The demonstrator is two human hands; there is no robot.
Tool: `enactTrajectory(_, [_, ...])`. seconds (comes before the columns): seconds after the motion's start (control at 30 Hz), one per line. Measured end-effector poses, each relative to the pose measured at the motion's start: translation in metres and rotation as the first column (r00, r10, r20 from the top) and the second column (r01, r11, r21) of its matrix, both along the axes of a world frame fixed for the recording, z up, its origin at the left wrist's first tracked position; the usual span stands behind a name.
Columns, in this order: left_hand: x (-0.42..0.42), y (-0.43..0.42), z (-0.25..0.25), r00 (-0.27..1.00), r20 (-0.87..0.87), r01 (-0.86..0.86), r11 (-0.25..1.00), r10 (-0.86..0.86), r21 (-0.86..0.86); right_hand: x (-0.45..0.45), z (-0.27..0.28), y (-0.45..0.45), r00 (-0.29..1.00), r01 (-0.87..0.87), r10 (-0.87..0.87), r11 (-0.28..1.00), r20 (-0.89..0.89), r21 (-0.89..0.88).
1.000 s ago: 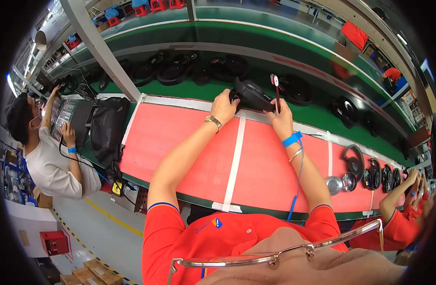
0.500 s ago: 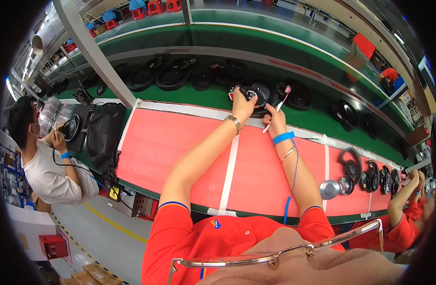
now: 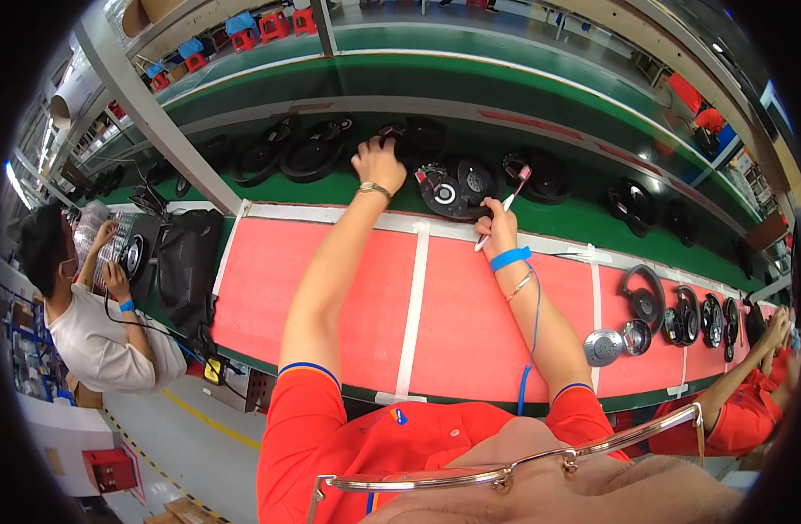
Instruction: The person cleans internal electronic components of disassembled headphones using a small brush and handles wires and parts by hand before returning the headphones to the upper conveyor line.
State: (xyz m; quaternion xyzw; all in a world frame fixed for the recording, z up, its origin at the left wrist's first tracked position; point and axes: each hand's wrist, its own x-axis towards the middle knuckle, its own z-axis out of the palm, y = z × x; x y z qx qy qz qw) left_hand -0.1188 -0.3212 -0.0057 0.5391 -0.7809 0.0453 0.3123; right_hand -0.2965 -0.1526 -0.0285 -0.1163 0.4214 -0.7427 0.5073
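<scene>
The left hand [image 3: 379,168] hides part of the black assembly [image 3: 425,136] beyond it (its grip, if any, unclear).

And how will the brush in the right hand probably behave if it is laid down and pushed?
The brush is probably stiff, since its handle looks straight in the right hand. Being slim, it is likely light, and a sideways push might swing it easily.

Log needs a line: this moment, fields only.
left hand: at black part; right hand: holds brush; black unit: on green surface, between hands
</scene>
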Motion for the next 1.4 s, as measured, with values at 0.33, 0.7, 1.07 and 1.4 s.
enactTrajectory(0.33, [0.021, -0.030, -0.023, 0.952, 0.110, 0.274, 0.956, -0.285, 0.107, -0.003, -0.004, -0.003, 0.997, 0.049, -0.050, 0.999, 0.064, 0.015])
enactTrajectory(0.7, [0.003, -0.018, -0.013, 0.955, 0.163, 0.263, 0.960, -0.246, -0.093, 0.004, 0.008, 0.003, 0.991, 0.107, -0.108, 0.994, 0.077, 0.021])
enactTrajectory(1.07, [0.038, 0.017, 0.070, 0.965, -0.057, 0.236, 0.940, -0.257, -0.244, 0.015, 0.005, -0.019, 0.995, -0.091, 0.086, 0.989, -0.052, -0.115])
enactTrajectory(1.4, [0.077, 0.171, 0.047, 0.867, -0.020, 0.490, 0.861, -0.497, -0.135, 0.012, 0.051, 0.026, 0.884, -0.274, 0.292, 0.956, -0.366, 0.100])
